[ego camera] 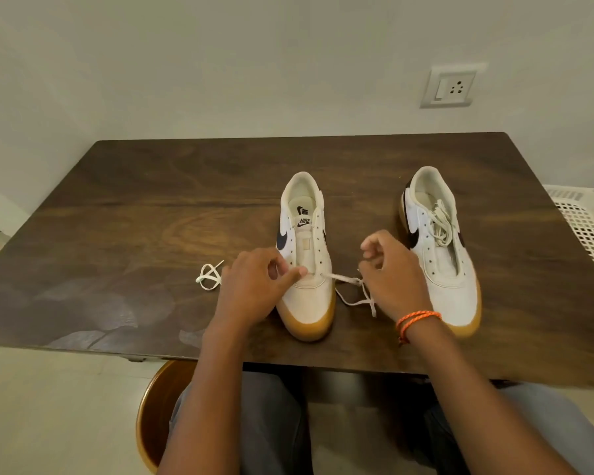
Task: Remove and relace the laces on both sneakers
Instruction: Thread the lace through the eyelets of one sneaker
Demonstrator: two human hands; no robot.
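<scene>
Two white sneakers with gum soles stand on the dark wooden table [117, 217], toes toward me. The left sneaker [306, 255] has one white lace [343, 278] threaded through its lowest eyelets only. One end of the lace loops on the table to the left [208, 276], the other trails to the right. My left hand [254, 289] pinches the lace at the lowest left eyelet. My right hand [391, 272], with an orange wristband, has curled fingers holding the lace's right end. The right sneaker [439, 248] has a loose lace [441, 222] bunched inside it.
A white perforated plastic basket [586, 231] sits beyond the table's right edge. A wall socket [449, 85] is on the wall behind. A round wooden stool [158, 416] and my knees are below the table's front edge.
</scene>
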